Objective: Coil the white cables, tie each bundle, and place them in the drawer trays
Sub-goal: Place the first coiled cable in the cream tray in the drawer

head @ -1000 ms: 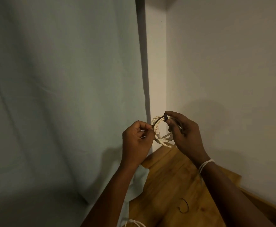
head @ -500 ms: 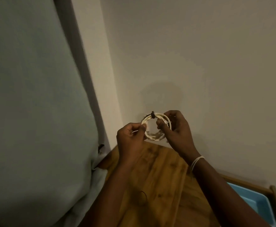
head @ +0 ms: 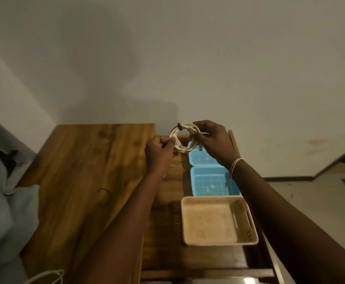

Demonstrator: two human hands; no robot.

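A coiled white cable bundle (head: 183, 148) with a dark tie at its top hangs in the air above the far end of the open drawer. My left hand (head: 159, 153) pinches the coil's left side. My right hand (head: 213, 141) grips its right side, where the cable ends stick out. Below them in the drawer (head: 188, 261) sit two blue trays (head: 210, 182) in a row and a cream basket tray (head: 241, 222) nearer to me. A loose dark tie (head: 104, 196) lies on the wooden tabletop (head: 81, 160).
Another white cable (head: 44, 276) pokes in at the bottom left edge of the tabletop. Pale cloth (head: 3, 212) lies to the left of the table. A plain wall stands behind, and floor (head: 311, 201) shows at the right.
My view has swung right and down, bringing the drawer and its trays into sight. Both hands still hold the coil, now over the far blue tray.
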